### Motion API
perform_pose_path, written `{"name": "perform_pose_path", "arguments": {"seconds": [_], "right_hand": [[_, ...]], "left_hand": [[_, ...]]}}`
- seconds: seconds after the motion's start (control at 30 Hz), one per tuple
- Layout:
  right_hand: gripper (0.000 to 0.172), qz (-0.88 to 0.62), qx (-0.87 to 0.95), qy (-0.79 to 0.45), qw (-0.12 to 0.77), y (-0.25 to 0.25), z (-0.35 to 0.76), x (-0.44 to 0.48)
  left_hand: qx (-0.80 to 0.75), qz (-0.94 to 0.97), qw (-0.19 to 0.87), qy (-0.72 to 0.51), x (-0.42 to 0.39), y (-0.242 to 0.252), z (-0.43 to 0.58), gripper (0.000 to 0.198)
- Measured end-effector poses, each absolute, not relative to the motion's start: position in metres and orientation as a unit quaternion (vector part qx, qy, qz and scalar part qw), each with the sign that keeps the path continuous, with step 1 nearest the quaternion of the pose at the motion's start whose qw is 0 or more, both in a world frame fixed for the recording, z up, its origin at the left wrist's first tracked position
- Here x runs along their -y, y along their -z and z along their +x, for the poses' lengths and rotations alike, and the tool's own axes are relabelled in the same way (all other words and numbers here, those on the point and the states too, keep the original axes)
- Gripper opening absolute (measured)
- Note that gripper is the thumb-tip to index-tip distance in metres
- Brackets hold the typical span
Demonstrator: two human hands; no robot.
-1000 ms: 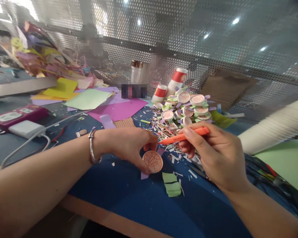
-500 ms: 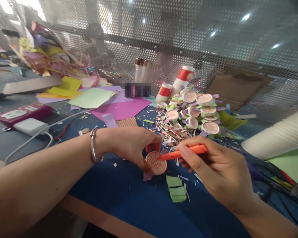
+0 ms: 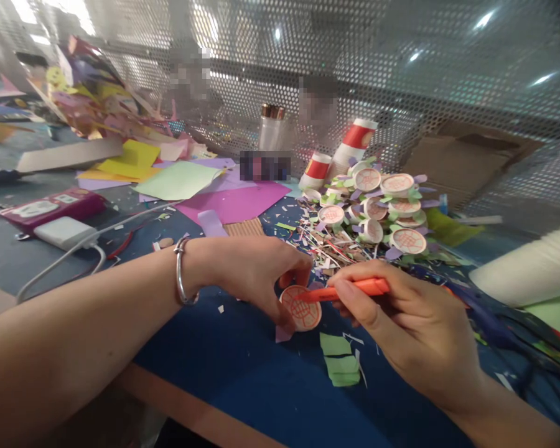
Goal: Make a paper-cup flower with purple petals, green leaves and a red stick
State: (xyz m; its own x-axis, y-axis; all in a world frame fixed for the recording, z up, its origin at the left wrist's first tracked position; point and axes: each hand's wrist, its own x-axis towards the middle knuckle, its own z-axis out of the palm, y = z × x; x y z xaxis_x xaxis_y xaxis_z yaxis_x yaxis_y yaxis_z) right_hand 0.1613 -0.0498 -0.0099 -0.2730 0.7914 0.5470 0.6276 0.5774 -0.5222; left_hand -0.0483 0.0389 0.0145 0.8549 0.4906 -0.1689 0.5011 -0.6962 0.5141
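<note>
My left hand (image 3: 256,274), with a metal bangle on the wrist, pinches a small round paper-cup base (image 3: 301,309) tilted above the blue table (image 3: 242,367). The disc carries orange line marks and a purple paper piece sticks out under it. My right hand (image 3: 401,330) grips an orange marker (image 3: 350,289) whose tip rests on the disc's face. A pile of similar marked cup bases (image 3: 378,208) with purple and green paper petals lies just beyond both hands.
Folded green paper strips (image 3: 340,361) lie under the disc among paper scraps. Coloured sheets (image 3: 191,186), a pink power strip (image 3: 51,208) with a white charger (image 3: 65,231) and cable sit left. Stacked white cups (image 3: 532,267) lie right. A perforated metal screen (image 3: 401,74) closes the back.
The marker tip has come down from above the disc onto its face. Both hands and the disc have shifted slightly right and lower in view as the camera moved.
</note>
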Motion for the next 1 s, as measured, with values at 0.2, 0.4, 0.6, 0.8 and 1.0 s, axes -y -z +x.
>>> {"name": "perform_pose_path", "arguments": {"seconds": [0.2, 0.4, 0.6, 0.8, 1.0], "right_hand": [[0.008, -0.443, 0.798, -0.093, 0.398, 0.0093, 0.1604, 0.0494], [0.008, -0.447, 0.795, -0.095, 0.398, 0.0104, 0.1612, 0.0484], [0.008, -0.445, 0.799, -0.094, 0.393, 0.0121, 0.162, 0.0479], [0.008, -0.446, 0.793, -0.093, 0.404, 0.0117, 0.1627, 0.048], [0.009, -0.441, 0.801, -0.099, 0.392, 0.0076, 0.1598, 0.0501]], "left_hand": [[-0.278, 0.919, 0.279, 0.022, -0.0379, -0.016, -0.0473, 0.049], [-0.281, 0.917, 0.283, 0.021, -0.0379, -0.0161, -0.0475, 0.049], [-0.275, 0.919, 0.282, 0.014, -0.0384, -0.0146, -0.0479, 0.05], [-0.268, 0.921, 0.281, 0.011, -0.0393, -0.0126, -0.0488, 0.048], [-0.269, 0.924, 0.273, 0.011, -0.0401, -0.0117, -0.0491, 0.047]]}}
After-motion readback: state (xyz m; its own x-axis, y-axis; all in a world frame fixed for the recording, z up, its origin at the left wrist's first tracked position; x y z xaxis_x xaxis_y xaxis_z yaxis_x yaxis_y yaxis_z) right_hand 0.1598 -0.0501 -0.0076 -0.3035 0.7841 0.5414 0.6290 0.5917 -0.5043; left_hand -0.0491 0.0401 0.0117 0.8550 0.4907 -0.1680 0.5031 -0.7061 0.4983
